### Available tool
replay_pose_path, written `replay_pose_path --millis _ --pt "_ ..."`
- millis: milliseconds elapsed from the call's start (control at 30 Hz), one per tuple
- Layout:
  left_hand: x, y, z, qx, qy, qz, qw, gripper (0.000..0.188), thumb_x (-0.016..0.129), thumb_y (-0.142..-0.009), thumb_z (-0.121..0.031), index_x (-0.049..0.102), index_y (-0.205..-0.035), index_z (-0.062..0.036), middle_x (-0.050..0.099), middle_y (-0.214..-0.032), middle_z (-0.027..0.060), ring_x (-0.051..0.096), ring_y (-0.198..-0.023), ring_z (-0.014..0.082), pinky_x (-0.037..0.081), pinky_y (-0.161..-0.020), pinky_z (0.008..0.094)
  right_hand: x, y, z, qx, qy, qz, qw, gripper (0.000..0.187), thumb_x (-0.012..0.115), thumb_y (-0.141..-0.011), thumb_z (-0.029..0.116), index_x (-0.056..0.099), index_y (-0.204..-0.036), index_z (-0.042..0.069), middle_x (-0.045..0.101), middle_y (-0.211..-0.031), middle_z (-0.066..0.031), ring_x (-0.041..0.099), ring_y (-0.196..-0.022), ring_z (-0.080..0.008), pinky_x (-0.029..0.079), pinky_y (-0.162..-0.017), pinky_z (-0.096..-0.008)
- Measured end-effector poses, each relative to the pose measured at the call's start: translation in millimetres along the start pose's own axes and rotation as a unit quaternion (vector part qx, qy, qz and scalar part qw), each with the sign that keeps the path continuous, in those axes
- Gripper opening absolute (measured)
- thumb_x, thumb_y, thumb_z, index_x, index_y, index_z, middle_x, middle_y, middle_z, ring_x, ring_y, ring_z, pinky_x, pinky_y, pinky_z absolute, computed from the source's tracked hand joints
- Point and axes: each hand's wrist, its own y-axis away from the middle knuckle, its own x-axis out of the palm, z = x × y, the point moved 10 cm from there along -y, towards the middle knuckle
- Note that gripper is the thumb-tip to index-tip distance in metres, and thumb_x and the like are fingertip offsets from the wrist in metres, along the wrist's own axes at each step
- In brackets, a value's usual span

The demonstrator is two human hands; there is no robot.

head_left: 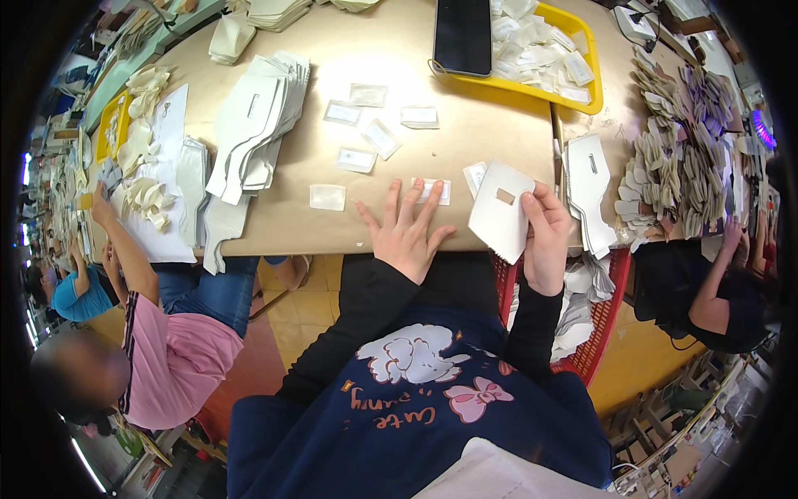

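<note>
My left hand [407, 233] lies flat on the brown-covered table with its fingers spread. Its fingertips touch a small whitish rectangular patch [441, 193]. In my right hand [546, 237], a white flat cut piece [499, 211] with a rectangular window is pinched between thumb and fingers, tilted above the table edge. Another small patch [475, 177] lies partly behind that piece. A lone patch [327, 197] rests left of my left hand, and several more patches [380, 138] are scattered farther off.
Stacked white cut pieces [258, 108] stand to the left, with another stack [588, 191] to the right. A yellow tray [592, 75] of small patches has a dark phone [463, 37] at its corner. A red basket [600, 337] sits below the table. People work on both sides.
</note>
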Motion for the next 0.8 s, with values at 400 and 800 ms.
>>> replay_pose_path --millis 400,800 --pt "2 6 -5 0.028 0.027 0.006 0.999 0.063 0.058 -0.092 -0.057 0.042 -0.150 -0.0391 0.031 -0.157 0.0085 0.020 -0.149 0.0365 0.014 -0.103 0.0824 0 11 -14 0.050 -0.051 0.016 0.997 0.018 0.055 -0.102 0.011 0.061 -0.116 0.001 0.071 -0.101 -0.0063 0.069 -0.085 -0.0090 0.055 -0.074 -0.0233" --pt "-11 8 68 -0.139 0.700 -0.021 0.700 0.036 0.058 -0.101 -0.013 0.052 -0.135 0.0001 0.065 -0.116 0.0107 0.062 -0.097 0.0155 0.049 -0.088 0.0283 46 10 -58 0.097 0.212 0.137 0.963 0.035 0.066 -0.096 0.008 0.060 -0.128 -0.005 0.069 -0.099 -0.0041 0.062 -0.081 -0.0049 0.050 -0.069 -0.0224"
